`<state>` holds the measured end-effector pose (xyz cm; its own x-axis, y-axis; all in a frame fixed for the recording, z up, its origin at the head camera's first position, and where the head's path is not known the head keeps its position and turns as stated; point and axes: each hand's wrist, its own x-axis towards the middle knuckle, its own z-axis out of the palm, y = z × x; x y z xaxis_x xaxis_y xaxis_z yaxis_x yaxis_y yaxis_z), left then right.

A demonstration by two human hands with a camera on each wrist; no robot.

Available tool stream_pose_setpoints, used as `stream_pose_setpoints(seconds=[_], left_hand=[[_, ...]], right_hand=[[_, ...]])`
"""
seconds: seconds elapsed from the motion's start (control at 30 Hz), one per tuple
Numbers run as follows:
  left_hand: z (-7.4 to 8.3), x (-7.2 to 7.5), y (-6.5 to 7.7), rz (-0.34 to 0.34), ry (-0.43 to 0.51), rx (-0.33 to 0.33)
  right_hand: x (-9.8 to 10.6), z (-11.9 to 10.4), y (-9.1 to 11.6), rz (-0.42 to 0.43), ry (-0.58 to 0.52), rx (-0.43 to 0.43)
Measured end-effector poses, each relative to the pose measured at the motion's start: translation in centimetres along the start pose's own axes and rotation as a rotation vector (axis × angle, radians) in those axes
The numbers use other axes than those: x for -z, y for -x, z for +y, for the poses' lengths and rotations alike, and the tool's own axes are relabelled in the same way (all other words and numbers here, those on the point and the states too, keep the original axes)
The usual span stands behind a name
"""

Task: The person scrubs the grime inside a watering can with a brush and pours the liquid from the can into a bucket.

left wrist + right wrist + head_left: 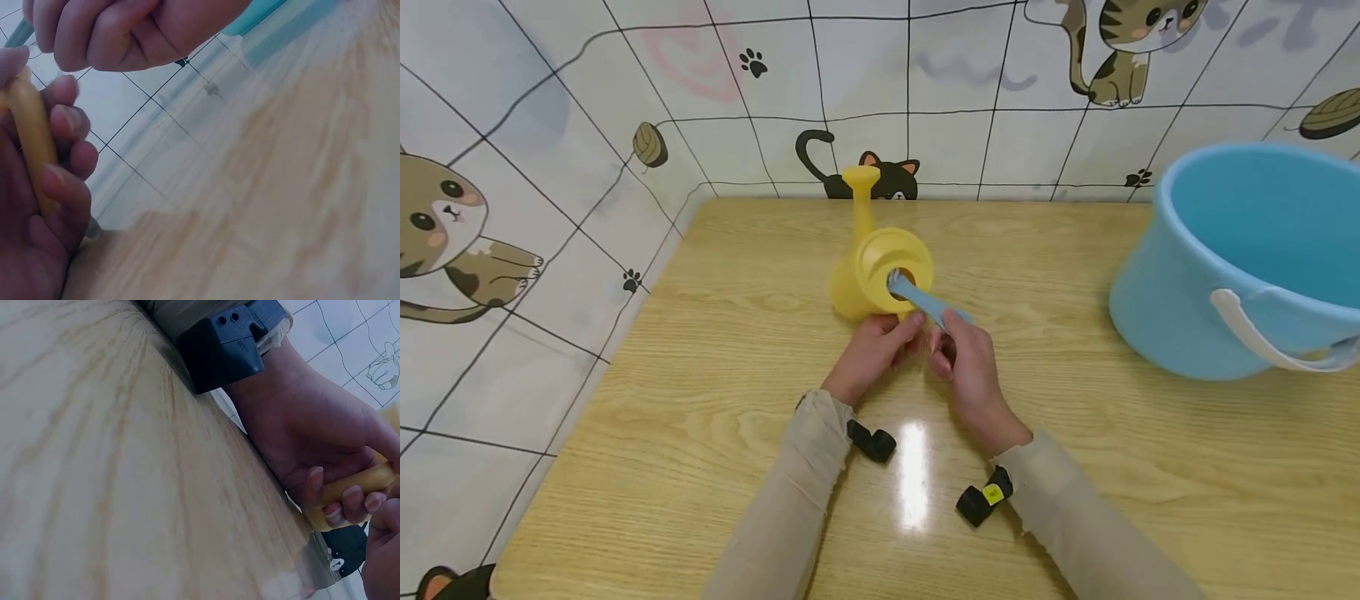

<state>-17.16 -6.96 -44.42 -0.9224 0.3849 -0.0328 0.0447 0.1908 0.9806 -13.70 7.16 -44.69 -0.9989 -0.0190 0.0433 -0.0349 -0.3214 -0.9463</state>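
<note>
A yellow watering can (848,287) stands on the table, its spout pointing toward the wall. My left hand (876,350) grips the can's handle (31,137), its fingers curled round it in the left wrist view. A blue brush (925,300) is pinched in my right hand (972,362). Its bristle end sits at the round opening in the can's top, and part of it is hidden inside. In the right wrist view only a bit of the right hand (384,556) shows, beside the left hand (306,425).
On the right of the wooden table (760,275) stands a large light blue bucket (1180,308) with a white handle (1247,329). A tiled wall (955,150) with cat drawings borders the table at the back and left.
</note>
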Motion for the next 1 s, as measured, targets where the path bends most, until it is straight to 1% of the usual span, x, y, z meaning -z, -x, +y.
stream_pose_setpoints(seconds=[0.07,0.2,0.3,0.43,0.6,0.8,0.83,0.93,1.0], left_hand=[[-0.7,0.0,-0.4,-0.007,0.010,0.004],[-1.9,0.2,-1.0,0.005,-0.046,-0.011],[-2.2,0.2,-1.1,0.021,-0.072,-0.024],[-2.3,0.1,-1.1,0.020,-0.039,-0.022],[-2.3,0.0,-1.1,0.035,-0.019,-0.020],[-2.3,-0.2,-1.1,0.066,-0.038,-0.032],[-2.3,-0.2,-1.1,0.073,-0.049,-0.024],[-2.2,-0.2,-1.2,0.087,-0.045,0.003],[-2.1,-0.2,-1.2,0.090,-0.029,0.022]], right_hand=[[-0.1,-0.2,-0.1,-0.017,0.037,-0.007],[-0.8,-1.0,0.1,-0.046,0.047,-0.011],[-1.3,-1.7,0.4,-0.052,0.052,-0.014],[-1.5,-2.0,0.4,-0.055,0.065,-0.019],[-1.1,-0.9,0.0,-0.056,0.066,-0.042],[-0.8,0.2,-0.1,-0.052,0.030,-0.060],[-0.7,0.3,0.0,-0.051,0.024,-0.059],[-0.7,0.4,0.1,-0.051,0.026,-0.046],[-0.7,0.4,0.1,-0.056,0.027,-0.043]])
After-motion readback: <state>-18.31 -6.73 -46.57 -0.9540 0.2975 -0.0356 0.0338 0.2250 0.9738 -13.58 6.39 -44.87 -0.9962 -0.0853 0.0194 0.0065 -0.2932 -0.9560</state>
